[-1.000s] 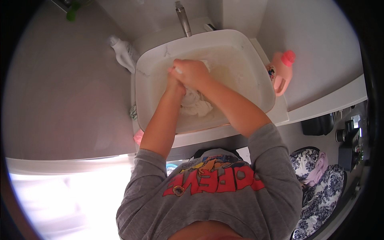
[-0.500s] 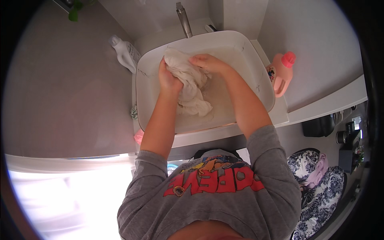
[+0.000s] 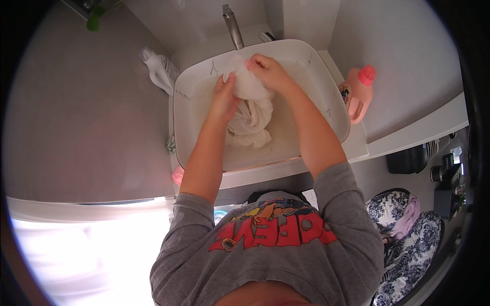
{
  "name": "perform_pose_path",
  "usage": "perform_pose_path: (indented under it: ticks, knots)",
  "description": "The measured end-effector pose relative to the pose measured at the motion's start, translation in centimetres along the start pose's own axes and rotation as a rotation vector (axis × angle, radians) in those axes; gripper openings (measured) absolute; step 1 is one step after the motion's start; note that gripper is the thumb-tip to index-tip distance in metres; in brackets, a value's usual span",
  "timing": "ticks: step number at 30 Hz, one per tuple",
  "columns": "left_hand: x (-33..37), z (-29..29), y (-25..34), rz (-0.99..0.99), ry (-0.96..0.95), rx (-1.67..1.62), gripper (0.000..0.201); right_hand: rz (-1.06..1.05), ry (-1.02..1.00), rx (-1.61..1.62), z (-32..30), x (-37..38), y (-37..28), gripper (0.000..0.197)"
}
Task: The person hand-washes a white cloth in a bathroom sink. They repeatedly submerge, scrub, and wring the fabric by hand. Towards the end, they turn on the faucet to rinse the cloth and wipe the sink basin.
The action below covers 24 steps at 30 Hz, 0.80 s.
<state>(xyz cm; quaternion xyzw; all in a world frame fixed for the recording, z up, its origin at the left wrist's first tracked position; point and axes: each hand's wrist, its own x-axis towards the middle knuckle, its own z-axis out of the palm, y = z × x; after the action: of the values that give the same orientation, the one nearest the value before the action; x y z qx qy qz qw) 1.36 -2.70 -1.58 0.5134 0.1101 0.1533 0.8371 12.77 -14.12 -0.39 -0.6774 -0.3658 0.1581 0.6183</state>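
A wet white cloth (image 3: 253, 116) hangs from both my hands into the white sink (image 3: 192, 133), its lower part bunched in cloudy water. My left hand (image 3: 224, 96) grips the cloth's left edge, thumb on top. On the other side, my right hand (image 3: 266, 71) pinches the upper edge with curled fingers. Between the two hands the upper part of the cloth is spread out. Its exact kind does not show. Above the far rim stands a metal faucet (image 3: 233, 28), with no stream visible from it.
Left of the sink stands a white bottle (image 3: 159, 70); to its right is a pink bottle (image 3: 359, 93) with a handle. A pink item (image 3: 177, 175) lies by the near left corner. Patterned cushions (image 3: 416, 245) with a lilac cloth (image 3: 407, 219) are at the lower right.
Both hands have shifted their grip on the cloth. The left hand moved right, the right hand slightly up and right. The cloth's upper part, bunched before, is now spread between them.
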Motion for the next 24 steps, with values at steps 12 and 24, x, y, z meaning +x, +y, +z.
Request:
perform_pose_path:
  ticks: [12, 24]
  knots:
    - [0.5, -0.6, -1.3, -0.133, 0.145, -0.353, 0.033, -0.205, 0.132, -0.524, 6.2, -2.3, -3.1, 0.044]
    - [0.6, -2.6, 0.7, -0.167, 0.17, -0.403, 0.037, -0.161, -0.011, -0.555, 5.7, -1.5, -2.1, 0.04]
